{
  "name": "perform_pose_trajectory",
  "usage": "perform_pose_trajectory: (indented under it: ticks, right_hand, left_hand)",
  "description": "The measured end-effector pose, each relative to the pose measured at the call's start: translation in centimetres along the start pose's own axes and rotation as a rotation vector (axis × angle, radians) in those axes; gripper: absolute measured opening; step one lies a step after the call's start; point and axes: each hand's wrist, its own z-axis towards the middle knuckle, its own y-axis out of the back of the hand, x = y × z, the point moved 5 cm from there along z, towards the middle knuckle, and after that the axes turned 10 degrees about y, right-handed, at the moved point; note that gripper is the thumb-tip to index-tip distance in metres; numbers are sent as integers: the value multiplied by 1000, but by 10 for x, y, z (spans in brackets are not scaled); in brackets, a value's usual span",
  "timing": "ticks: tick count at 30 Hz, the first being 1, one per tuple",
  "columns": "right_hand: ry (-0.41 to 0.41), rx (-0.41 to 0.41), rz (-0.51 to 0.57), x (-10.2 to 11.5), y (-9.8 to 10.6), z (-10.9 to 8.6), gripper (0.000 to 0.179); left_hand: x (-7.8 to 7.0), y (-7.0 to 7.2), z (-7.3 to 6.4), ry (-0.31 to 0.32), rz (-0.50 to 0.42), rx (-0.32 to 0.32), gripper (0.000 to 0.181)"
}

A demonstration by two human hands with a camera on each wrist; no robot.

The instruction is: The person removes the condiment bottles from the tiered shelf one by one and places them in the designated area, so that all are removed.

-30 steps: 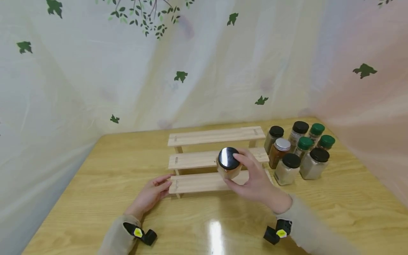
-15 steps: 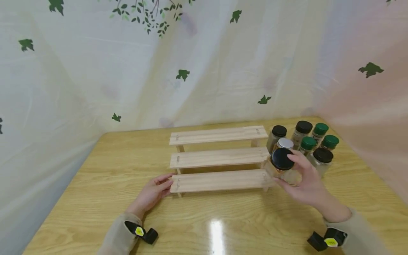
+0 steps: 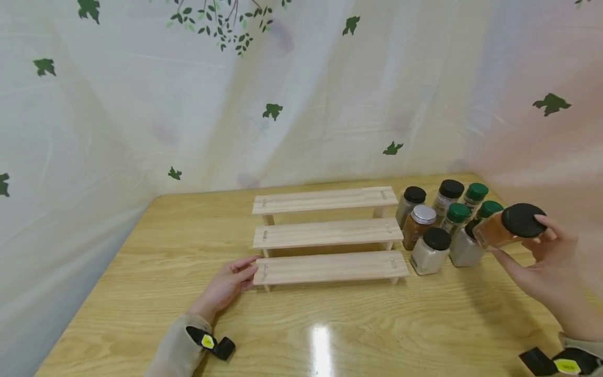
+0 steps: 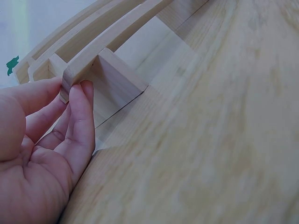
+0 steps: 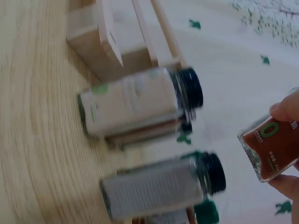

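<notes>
My right hand holds a spice jar with a black lid and orange-brown contents. It is tilted and raised off the table, to the right of the other jars. In the right wrist view the jar shows a label with a green ring. My left hand pinches the left end of the lowest board of a three-step wooden rack. In the left wrist view, thumb and fingers lie on both faces of that board end.
Right of the rack stand several jars: a white-filled jar with a black lid, a silver-lidded jar, and green-lidded ones such as this jar. A leaf-printed curtain hangs behind the table.
My right hand has carried the spice jar from above the rack rightward past the standing jars, and the jar now tilts. The left hand stays at the rack's end.
</notes>
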Motion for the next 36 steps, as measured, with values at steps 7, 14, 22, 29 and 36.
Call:
perform_pose_trajectory:
  ticks: [7,14,22,29,36]
  right_hand:
    - [-267,-5,-96,-49,35,-27,73]
    - [-469,77,-272,-71,37,-47,84]
    - [-530,182,-243,-74,23,-43,86]
    - [-548,188,-227,-78,19,-45,90]
    - [-594,281,-234,-80,10,-49,87]
  left_hand:
    - [1,-1,2,-8,18,14,58]
    - [0,-1,3,-4,-6,15,53]
    - [0,0,1,13,-10,1,50]
    - [-1,-1,1,11,-5,1,51]
    - [0,0,0,13,-11,3,51]
